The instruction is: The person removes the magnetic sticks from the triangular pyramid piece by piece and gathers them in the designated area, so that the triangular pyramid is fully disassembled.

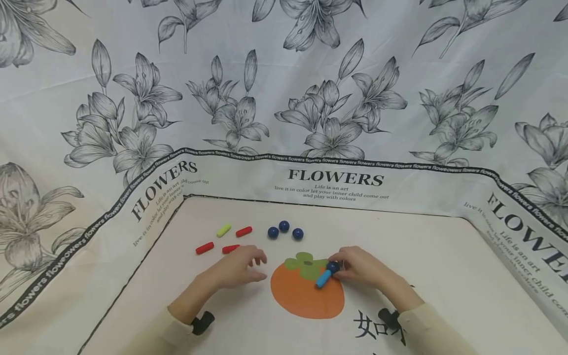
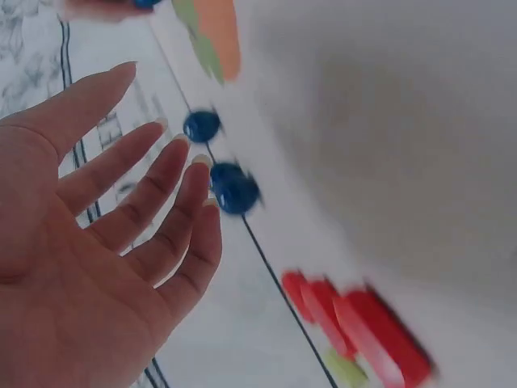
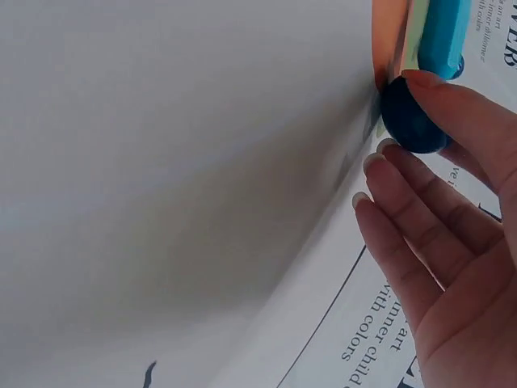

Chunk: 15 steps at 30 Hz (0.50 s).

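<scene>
My right hand (image 1: 340,264) pinches a dark blue ball (image 1: 333,266) between thumb and forefinger on the orange fruit print (image 1: 306,296). A light blue cylinder (image 1: 323,279) lies against the ball. The right wrist view shows the ball (image 3: 408,121) under the fingertips (image 3: 428,81), with the cylinder (image 3: 444,36) just beyond. My left hand (image 1: 257,264) hovers left of the print and holds nothing. In the left wrist view its fingers (image 2: 161,162) are spread straight. Three more dark blue balls (image 1: 284,230) sit behind the hands and show blurred in the left wrist view (image 2: 230,190).
Three red cylinders (image 1: 204,248) (image 1: 230,249) (image 1: 243,231) and a yellow-green one (image 1: 224,230) lie at the back left. The flower-printed cloth (image 1: 337,177) covers the table and rises as a backdrop on three sides. Black characters (image 1: 368,325) are printed near the front.
</scene>
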{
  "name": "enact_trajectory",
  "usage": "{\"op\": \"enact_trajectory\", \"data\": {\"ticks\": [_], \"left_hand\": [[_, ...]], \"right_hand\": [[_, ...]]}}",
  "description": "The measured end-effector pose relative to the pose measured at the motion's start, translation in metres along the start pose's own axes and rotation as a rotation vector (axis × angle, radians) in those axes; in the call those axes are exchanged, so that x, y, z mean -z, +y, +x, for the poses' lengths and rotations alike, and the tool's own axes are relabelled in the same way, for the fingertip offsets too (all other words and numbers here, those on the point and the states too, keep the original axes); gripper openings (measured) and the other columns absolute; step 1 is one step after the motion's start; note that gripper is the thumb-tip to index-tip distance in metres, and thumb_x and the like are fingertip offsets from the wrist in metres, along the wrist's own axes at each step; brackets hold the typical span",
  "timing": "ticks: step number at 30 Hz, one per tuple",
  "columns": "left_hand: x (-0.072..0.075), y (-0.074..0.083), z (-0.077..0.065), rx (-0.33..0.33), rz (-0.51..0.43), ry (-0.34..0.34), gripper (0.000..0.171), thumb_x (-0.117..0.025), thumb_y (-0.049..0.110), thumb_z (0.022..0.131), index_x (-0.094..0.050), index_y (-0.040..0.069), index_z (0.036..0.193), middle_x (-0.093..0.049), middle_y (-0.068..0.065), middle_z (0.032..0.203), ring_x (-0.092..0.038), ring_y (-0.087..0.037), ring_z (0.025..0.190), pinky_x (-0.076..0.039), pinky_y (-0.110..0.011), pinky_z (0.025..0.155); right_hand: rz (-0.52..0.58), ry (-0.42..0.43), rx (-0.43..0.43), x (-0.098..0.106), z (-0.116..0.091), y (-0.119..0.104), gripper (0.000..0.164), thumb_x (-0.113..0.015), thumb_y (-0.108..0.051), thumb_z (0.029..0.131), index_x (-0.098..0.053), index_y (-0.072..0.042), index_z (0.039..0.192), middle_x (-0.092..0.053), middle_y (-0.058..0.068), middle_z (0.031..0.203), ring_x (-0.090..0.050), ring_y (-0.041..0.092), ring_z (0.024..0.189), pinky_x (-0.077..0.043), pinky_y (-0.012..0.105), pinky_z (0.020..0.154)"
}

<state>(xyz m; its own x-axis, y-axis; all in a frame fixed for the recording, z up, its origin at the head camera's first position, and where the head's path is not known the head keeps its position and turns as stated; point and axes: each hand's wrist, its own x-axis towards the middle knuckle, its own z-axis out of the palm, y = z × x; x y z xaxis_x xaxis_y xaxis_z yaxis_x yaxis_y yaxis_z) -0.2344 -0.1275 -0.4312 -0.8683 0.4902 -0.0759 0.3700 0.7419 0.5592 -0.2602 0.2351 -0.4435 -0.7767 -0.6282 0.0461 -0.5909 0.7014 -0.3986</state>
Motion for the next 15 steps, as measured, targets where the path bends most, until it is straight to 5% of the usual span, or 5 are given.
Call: {"op": "enact_trajectory", "data": {"ticks": [10, 15], "left_hand": [[-0.048, 0.046, 0.055, -0.104, -0.053, -0.073, 0.047, -0.080, 0.035, 0.090, -0.067, 0.014, 0.130, -0.065, 0.008, 0.101, -0.058, -0.008, 0.093, -0.051, -0.021, 0.079], [-0.063, 0.061, 0.073, -0.136, -0.120, -0.084, 0.032, -0.076, 0.032, 0.094, -0.070, 0.011, 0.118, -0.061, 0.007, 0.088, -0.056, -0.008, 0.083, -0.048, -0.022, 0.073]], "right_hand": [[0.042, 0.021, -0.074, -0.005, 0.005, -0.003, 0.018, -0.081, -0.022, 0.089, -0.077, -0.012, 0.103, -0.062, -0.011, 0.076, -0.052, 0.006, 0.067, -0.046, 0.024, 0.060], [0.043, 0.038, -0.100, -0.006, 0.004, -0.001, 0.017, -0.081, -0.021, 0.089, -0.077, -0.011, 0.102, -0.061, -0.011, 0.075, -0.052, 0.006, 0.066, -0.046, 0.023, 0.060]]}}
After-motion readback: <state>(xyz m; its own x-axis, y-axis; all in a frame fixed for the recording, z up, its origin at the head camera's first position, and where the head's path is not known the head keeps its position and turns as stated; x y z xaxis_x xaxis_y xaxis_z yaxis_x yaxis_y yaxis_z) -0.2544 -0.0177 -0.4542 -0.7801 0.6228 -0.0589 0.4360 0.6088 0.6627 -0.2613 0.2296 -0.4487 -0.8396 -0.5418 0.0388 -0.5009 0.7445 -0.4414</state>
